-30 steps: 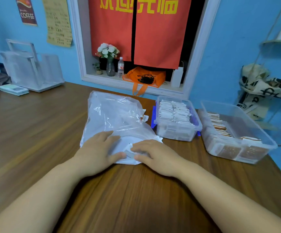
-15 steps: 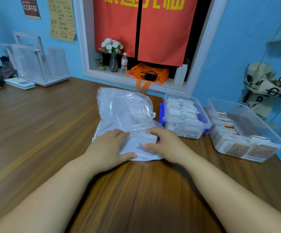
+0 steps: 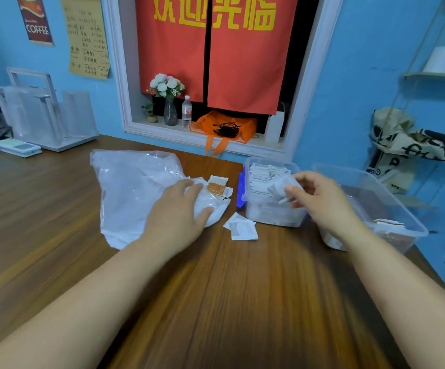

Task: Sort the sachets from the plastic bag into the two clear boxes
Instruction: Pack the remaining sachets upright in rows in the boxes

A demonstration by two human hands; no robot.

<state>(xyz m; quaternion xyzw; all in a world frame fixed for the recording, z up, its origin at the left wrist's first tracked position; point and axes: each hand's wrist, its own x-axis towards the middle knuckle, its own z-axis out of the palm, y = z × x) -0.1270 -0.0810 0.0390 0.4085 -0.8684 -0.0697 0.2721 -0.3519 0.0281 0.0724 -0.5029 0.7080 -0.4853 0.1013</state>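
On the table in front of me, the plastic bag lies left with my left hand flat on its right end, loose sachets sit between it and the first box, the second box stands just right of that, and my right hand pinches the held sachets above the first box.

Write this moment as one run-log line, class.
left hand: rests on plastic bag | right hand: pinches white sachets over white-sachet box | table: loose sachets
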